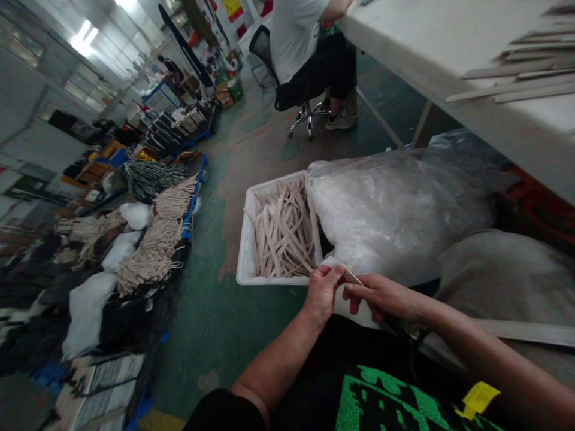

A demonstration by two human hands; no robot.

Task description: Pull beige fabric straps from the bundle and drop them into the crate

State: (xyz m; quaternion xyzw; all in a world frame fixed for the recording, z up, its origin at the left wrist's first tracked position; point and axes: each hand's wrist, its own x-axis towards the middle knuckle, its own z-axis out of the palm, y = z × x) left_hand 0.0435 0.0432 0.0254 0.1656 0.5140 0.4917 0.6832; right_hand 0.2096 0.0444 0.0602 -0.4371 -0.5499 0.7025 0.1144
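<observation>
There is a single view, taken from the person's head and tilted forward and down over the lap. The shallow white rectangular plastic tray (246,239) of pale beige strips lies near the frame's middle. The left hand (321,293) and right hand (381,296) sit just below the tray, closest to the lens. Beyond the tray, the worn green floor (211,311) stretches to a seated person in a white shirt (294,30) at the top edge. The lens is probably wide-angle, as the edges look bent.

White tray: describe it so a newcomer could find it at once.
Look at the green floor beyond the left hand. Beside the big clear plastic bag sits the white tray, the only rigid rectangular bin, filled with loose beige strips.
</observation>
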